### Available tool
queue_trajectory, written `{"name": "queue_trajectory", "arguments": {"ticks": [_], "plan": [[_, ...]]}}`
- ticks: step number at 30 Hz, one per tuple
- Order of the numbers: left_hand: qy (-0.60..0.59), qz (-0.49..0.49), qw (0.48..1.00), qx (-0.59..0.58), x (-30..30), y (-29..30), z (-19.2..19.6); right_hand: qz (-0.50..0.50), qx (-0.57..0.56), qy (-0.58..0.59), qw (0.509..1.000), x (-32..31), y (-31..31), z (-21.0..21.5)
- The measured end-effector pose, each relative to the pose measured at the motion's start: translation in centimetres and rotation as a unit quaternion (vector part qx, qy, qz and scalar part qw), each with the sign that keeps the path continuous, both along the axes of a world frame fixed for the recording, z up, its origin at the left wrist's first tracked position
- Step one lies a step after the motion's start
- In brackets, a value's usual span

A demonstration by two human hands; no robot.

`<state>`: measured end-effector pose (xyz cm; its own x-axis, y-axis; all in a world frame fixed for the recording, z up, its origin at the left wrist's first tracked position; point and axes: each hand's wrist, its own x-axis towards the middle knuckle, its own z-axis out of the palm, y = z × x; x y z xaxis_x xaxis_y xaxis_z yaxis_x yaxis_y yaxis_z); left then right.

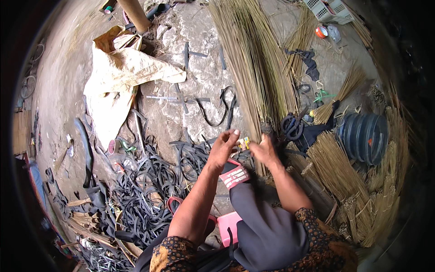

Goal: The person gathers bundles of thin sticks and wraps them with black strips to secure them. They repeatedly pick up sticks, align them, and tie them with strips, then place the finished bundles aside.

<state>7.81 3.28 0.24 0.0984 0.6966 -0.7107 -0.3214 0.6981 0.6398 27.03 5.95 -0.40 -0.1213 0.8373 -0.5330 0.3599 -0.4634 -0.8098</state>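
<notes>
My left hand (223, 148) is raised over my lap, thumb apart from its bent fingers. Close to its right, my right hand (266, 152) is closed, its fingertips partly hidden. A small yellow-and-white object (245, 143) shows between the two hands, touching the right thumb; its kind is too small to tell. Long thin brown sticks (253, 63) lie in a large bundle, their near ends reaching my right hand. Below the hands is a red-and-white patterned band (235, 176) by my dark-clothed leg (267, 217).
Tangled black rubber strips (145, 190) cover the lower left floor. A pale sack (113, 86) lies at the upper left, near a wooden post (134, 16). On the right are a blue water jug (363, 138), tied stick bundles (337, 158), black-handled scissors (292, 127) and a white basket (330, 11).
</notes>
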Motion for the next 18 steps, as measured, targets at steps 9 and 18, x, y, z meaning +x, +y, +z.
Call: {"name": "queue_trajectory", "arguments": {"ticks": [9, 18], "plan": [[0.093, 0.129, 0.967, 0.200, -1.6, 5.9, 9.4, 0.130, 0.072, 0.151, 0.977, -4.1, 2.9, 8.4], [0.297, -0.012, 0.835, 0.463, 1.1, 2.9, 14.8, 0.009, 0.330, 0.377, 0.865, -8.2, 5.8, 21.3]]}}
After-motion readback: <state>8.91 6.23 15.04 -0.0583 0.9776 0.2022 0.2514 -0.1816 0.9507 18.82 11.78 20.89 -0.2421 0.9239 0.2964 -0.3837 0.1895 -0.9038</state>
